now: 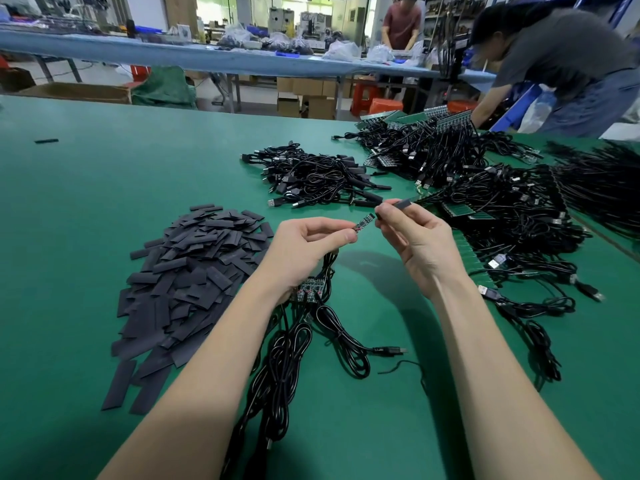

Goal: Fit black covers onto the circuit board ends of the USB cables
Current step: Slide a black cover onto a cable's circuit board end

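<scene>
- while the left hand [304, 247] pinches one small circuit board [364, 223] at its fingertips, a bunch of further boards [310, 289] sits in its palm, cables [277, 368] trailing onto the green table [104, 185].
- right hand [415, 233] pinches a black cover [403, 204], just beside the board tip, not on it.
- loose cover pile [194, 271] lies left; finished cables [318, 174] lie beyond.

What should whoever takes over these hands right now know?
Left hand pinches one small circuit board and grips more bare boards on black cables.
Right hand pinches a flat black sleeve cover, just off the board tip, not on yet.
Spare covers lie heaped left on the green table; the covered cable pile lies ahead.
Left: slide this cover on, then the rest.
</scene>
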The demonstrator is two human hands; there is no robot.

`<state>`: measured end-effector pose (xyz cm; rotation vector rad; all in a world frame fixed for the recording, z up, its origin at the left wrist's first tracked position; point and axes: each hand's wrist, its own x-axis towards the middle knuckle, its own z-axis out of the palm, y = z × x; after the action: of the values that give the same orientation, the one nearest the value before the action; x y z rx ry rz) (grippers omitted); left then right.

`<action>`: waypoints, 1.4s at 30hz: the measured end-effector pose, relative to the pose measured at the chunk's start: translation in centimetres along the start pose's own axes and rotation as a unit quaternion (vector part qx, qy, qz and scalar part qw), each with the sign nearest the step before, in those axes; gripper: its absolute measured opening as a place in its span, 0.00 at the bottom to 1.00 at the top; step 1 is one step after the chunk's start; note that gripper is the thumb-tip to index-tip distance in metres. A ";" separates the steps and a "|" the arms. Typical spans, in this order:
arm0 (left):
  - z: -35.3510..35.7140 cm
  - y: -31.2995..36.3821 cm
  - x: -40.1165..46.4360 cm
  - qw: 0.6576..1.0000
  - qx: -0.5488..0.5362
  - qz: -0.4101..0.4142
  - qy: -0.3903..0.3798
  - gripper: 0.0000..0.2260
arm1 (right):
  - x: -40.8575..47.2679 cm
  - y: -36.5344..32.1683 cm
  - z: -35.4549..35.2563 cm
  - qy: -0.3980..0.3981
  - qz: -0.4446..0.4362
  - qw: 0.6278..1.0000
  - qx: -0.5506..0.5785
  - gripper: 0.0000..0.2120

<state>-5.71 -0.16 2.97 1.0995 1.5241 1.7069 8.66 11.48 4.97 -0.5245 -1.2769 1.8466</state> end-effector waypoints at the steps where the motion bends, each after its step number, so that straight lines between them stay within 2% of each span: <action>1: 0.0 0.0 0.0 1.000 -0.002 0.000 -0.001 0.05 | 0.0 0.1 0.1 -0.002 0.001 1.000 0.000 0.06; 16: -0.4 0.2 -0.1 1.000 0.003 0.018 -0.014 0.06 | -0.2 0.5 0.4 -0.025 -0.033 0.999 -0.033 0.07; 21: -1.0 0.3 0.0 0.998 0.027 0.034 -0.042 0.06 | -0.3 0.0 -0.2 -0.097 0.017 0.992 -0.081 0.09; 29: -1.3 0.1 0.1 0.998 0.024 0.024 -0.049 0.07 | -0.6 -0.3 -0.2 -0.169 -0.011 0.980 -0.102 0.12; 36: -1.1 -0.3 -0.1 0.996 0.025 0.083 -0.036 0.06 | -0.7 0.3 -0.2 -0.104 0.014 0.992 -0.076 0.10; 42: -1.2 -0.8 0.0 0.991 0.080 0.104 -0.017 0.04 | -0.9 1.0 0.1 -0.077 0.035 0.995 -0.049 0.09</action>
<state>-6.82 -0.61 2.21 1.4060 1.5937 1.7131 8.76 10.56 3.98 -0.4916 -1.4740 1.9202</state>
